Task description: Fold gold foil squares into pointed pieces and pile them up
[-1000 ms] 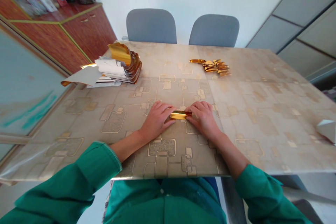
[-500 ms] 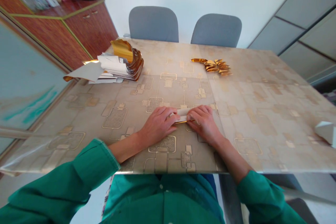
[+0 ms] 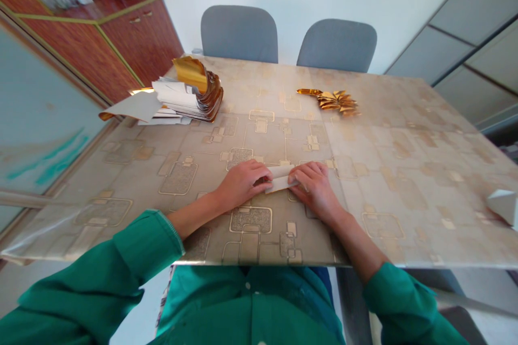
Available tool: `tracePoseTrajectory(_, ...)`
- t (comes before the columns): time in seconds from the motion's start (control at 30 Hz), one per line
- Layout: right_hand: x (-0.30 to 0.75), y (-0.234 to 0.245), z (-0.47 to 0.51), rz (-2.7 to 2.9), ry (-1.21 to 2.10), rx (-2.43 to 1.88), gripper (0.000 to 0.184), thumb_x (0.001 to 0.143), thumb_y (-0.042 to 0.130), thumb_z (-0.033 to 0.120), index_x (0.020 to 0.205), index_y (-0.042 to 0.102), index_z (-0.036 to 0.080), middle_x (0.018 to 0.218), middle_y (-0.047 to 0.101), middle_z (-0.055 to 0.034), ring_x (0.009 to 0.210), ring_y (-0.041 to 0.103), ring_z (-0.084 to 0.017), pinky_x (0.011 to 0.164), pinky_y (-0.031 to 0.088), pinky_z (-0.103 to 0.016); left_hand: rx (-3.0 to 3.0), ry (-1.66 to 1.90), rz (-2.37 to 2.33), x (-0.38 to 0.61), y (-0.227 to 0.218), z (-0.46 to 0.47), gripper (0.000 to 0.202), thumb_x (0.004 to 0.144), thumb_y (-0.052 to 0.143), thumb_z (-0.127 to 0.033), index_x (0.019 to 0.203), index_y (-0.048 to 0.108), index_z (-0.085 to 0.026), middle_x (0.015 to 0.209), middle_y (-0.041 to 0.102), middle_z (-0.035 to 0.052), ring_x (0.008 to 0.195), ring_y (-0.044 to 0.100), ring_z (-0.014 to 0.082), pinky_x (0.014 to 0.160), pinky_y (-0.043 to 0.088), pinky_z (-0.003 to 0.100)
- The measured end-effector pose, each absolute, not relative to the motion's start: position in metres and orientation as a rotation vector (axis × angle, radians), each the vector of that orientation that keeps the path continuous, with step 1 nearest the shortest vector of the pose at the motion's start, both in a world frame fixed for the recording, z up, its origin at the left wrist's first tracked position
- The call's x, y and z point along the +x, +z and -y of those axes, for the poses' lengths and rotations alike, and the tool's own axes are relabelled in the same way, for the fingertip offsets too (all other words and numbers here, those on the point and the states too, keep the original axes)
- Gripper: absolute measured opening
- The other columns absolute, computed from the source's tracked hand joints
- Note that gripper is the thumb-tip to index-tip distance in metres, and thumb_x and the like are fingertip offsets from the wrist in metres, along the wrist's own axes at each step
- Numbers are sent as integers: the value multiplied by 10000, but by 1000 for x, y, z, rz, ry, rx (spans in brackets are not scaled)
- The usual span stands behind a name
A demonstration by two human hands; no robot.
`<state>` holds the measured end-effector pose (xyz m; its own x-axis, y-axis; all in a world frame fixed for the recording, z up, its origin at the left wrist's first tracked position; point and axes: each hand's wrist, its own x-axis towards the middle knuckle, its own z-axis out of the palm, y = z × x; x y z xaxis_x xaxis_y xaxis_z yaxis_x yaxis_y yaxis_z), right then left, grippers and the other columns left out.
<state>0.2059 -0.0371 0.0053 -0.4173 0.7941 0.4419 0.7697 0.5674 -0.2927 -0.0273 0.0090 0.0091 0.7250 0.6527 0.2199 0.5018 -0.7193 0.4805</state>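
1. At the upper left, a red-brown wooden cabinet (image 3: 141, 43) stands behind the table. Near it on the table (image 3: 404, 183) lies a flat white paper sheet (image 3: 131, 106). Just to its right is a thick pile of white-backed gold paper (image 3: 190, 98), with its gold curling up at the top.
2. Near the bottom middle, the left hand (image 3: 243, 184) comes out of a green sleeve (image 3: 141, 240). Its fingers curl over the left end of the paper strip (image 3: 279, 179) and grip it against the table.
3. The paper strip sits between the two hands, and each hand touches one end. Its long side runs left to right, tipped a little, with the right end higher. A moment ago, gold showed on the strip. Now only white shows, and it looks wider and flatter.
4. The right hand (image 3: 313, 187) is half closed, and its fingers grip the right end of the strip.
5. At the upper middle, small folded gold pieces (image 3: 334, 101) lie in a fan on the table, well apart from the hands.
6. At the far right edge sits a white folded paper piece (image 3: 504, 206).
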Motion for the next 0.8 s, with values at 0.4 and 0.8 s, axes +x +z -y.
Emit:
tracePoseTrajectory(0.4,206,5,40,2241,-179,-1244,115,863,679,192,780,605,221,894,591,-17,834,468,-185,800,303,-334,2601,444,-878,-26,13,-14,262,947,597,-441,950,700,-200,906,684,25,875,587,188,778,420,297)
tracePoseTrajectory(0.8,209,6,47,2315,-130,-1278,52,939,600,239,905,637,225,869,631,-16,842,501,-185,817,300,-343,2485,465,-837,-24,20,-19,242,977,538,-341,934,728,-198,869,694,24,841,605,170,774,433,288)
